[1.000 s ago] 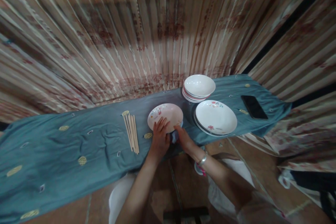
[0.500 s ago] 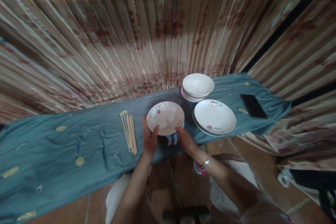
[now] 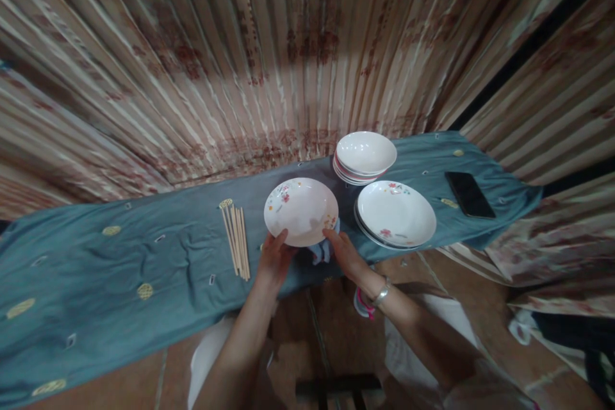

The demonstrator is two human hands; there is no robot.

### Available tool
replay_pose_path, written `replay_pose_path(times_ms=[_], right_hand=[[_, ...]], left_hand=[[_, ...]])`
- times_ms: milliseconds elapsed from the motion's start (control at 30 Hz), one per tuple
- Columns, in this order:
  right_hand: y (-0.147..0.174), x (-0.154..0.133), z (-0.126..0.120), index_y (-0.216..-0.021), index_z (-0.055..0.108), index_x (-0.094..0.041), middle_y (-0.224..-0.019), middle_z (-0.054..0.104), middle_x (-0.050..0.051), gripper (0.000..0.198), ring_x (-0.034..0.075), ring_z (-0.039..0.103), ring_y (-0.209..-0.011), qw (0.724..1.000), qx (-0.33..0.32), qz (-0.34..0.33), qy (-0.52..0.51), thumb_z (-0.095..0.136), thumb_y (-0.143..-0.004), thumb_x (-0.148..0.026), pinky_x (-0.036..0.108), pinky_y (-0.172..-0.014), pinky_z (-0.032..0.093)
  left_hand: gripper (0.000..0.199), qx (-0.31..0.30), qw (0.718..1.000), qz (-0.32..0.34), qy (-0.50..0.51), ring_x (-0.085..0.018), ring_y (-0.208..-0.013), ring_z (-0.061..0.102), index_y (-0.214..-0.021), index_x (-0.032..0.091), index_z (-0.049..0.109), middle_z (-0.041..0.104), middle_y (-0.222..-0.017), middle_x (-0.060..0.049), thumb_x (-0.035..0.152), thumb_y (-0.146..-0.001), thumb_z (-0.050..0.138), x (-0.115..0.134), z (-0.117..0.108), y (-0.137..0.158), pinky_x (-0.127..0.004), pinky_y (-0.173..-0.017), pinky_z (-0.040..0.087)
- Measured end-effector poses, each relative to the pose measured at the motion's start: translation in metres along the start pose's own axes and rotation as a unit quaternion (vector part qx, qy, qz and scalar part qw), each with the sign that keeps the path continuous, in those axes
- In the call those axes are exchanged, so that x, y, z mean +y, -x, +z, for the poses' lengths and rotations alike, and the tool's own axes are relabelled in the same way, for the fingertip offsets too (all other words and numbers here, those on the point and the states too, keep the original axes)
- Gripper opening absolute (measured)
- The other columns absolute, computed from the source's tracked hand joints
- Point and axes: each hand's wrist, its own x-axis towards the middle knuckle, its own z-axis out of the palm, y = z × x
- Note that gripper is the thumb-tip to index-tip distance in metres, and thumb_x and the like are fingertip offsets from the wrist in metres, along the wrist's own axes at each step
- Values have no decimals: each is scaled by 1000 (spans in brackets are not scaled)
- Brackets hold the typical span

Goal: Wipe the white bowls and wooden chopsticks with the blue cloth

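Note:
A white plate with small flowers on its rim (image 3: 302, 213) is held between both hands over the cloth-covered table. My left hand (image 3: 275, 257) grips its near left edge, thumb on top and fingers hidden beneath. On the near right edge, my right hand (image 3: 342, 251) pinches the rim with the thumb above; a silver bracelet circles that wrist. Under the plate, by the right hand, part of a bluish cloth (image 3: 321, 252) shows. Just right of the held plate lies a stack of flowered plates (image 3: 398, 214). Behind that stands a stack of white bowls (image 3: 366, 154).
Several wooden chopsticks (image 3: 236, 242) lie left of the plate on the teal tablecloth (image 3: 173, 250). A black phone (image 3: 469, 194) rests near the table's right end. Pleated curtains (image 3: 288, 77) hang close behind the table. A dark stool edge (image 3: 339, 385) shows below.
The held plate has tilted a little toward me and shifted slightly left. My left hand has moved from its left side round to the near edge.

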Motion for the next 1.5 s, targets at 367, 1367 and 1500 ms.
replay_pose_path(times_ms=[367, 1367, 1500], right_hand=[[-15, 15, -37, -102, 68, -18, -64, 61, 5, 35, 18, 60, -68, 875, -23, -258, 409, 44, -92, -41, 33, -66, 50], [-37, -14, 36, -132, 49, -16, -134, 52, 13, 39, 22, 41, -128, 744, -152, -433, 486, 34, -96, -22, 44, -107, 34], [-37, -20, 39, -124, 56, -18, -121, 60, 10, 34, 21, 51, -116, 725, -172, -422, 516, 38, -95, -17, 42, -100, 40]], left_hand=[[43, 92, 995, 23, 28, -16, -78, 65, -106, 18, 61, 70, -97, -4, 15, -64, 71, 15, -11, 4, -27, -64, 57], [33, -41, 944, 98, -313, -20, -81, 60, -91, 13, 67, 67, -83, -5, 41, -73, 59, 17, -23, 17, -30, -73, 46], [29, -48, 939, 87, -330, -16, -68, 54, -81, 13, 67, 61, -70, -1, 38, -72, 58, 18, -26, 18, -26, -62, 42]])
